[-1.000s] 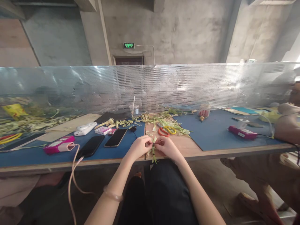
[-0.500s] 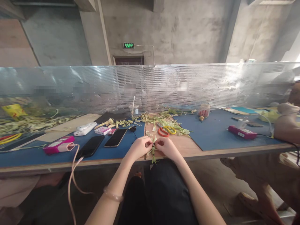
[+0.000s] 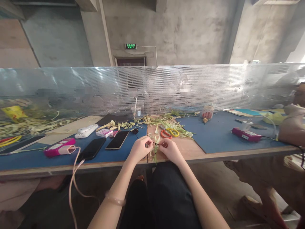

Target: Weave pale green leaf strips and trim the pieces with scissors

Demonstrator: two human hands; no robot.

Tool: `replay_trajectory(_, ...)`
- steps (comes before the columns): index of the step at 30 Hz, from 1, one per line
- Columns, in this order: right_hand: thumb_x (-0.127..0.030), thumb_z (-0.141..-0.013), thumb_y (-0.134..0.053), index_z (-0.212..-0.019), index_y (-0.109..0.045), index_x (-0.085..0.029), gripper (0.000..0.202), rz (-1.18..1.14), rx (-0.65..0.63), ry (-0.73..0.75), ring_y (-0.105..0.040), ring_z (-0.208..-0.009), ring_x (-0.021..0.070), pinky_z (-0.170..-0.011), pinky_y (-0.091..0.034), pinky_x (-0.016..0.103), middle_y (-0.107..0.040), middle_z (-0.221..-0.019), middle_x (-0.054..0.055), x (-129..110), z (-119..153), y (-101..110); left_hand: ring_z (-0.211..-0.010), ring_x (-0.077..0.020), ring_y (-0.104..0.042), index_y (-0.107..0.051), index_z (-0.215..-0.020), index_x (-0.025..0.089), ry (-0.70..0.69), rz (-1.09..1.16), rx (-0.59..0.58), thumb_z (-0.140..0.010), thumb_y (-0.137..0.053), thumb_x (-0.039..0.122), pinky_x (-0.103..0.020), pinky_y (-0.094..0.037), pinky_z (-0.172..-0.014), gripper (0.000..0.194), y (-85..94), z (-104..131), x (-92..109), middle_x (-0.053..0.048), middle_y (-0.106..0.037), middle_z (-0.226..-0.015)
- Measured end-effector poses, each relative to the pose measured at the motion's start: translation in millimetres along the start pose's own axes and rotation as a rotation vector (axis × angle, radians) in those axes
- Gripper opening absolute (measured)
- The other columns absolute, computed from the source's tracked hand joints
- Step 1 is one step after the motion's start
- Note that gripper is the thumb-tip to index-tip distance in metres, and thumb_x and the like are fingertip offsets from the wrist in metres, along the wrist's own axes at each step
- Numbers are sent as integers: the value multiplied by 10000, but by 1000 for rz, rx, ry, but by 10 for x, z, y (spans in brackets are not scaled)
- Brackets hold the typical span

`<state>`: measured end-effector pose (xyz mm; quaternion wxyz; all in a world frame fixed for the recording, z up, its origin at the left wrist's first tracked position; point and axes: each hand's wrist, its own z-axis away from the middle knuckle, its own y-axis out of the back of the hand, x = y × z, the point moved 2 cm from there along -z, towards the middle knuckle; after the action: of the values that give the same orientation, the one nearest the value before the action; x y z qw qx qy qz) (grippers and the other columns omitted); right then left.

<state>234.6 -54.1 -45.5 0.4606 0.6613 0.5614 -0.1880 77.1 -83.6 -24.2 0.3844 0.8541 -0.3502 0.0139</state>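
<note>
My left hand (image 3: 142, 147) and my right hand (image 3: 169, 148) face each other at the table's front edge, each with thumb and forefinger pinched. Between them a short dark cord (image 3: 156, 143) is pulled taut, one end in each hand. It crosses a small bundle of pale green leaf strips (image 3: 155, 149), whose lower tips hang near the table edge. Just beyond my right hand lie scissors (image 3: 172, 133) with an orange-red and a yellow handle loop. Loose leaf strips (image 3: 157, 122) spread behind the bundle.
To the left are a black phone (image 3: 92, 149), another phone (image 3: 118, 140), a magenta device (image 3: 59, 147) with a cable, and a small box (image 3: 104, 133). A plastic cup (image 3: 136, 112) and a jar (image 3: 207, 112) stand farther back. A perforated metal screen (image 3: 164, 89) closes the back. Another person's arm (image 3: 292, 127) is at right.
My hands have moved slightly apart, and the dark cord now shows stretched between them. The leaf bundle has shifted a little upward.
</note>
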Motion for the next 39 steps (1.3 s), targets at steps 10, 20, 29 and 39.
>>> replay_trajectory(10,-179,-653,-496,-619,-443,-180,63,-115,101,126,-508,-680,112,-547,-451,225,-501,-827,27,21,12,-4,-668,-129,-497,-467,-680,195,14,-32,78,-699,-438,123,-243,-393,-653,80,66,-3,30,-1,-514,-690)
replay_trajectory(20,-159,-647,-482,-622,-443,-189,55,-41,264,172,-504,-778,144,-585,-456,250,-466,-840,38,-44,53,38,-693,-142,-499,-479,-675,200,23,-114,171,-691,-450,142,-258,-402,-683,66,83,-17,37,-8,-524,-692)
replay_trajectory(29,-202,-685,-472,-773,-502,-179,95,-93,103,114,-516,-757,126,-587,-462,228,-455,-888,37,-38,22,-7,-673,-114,-512,-487,-762,191,45,60,149,-770,-421,199,-240,-428,-684,67,101,-23,22,-3,-524,-740)
replay_trajectory(39,-526,-816,-316,-678,-559,-159,461,-123,-48,-92,-537,-738,160,-696,-406,266,-574,-721,37,-55,-92,-9,-712,-113,-547,-505,-811,187,93,231,145,-786,-431,241,-237,-459,-703,94,72,-23,-23,-18,-548,-795)
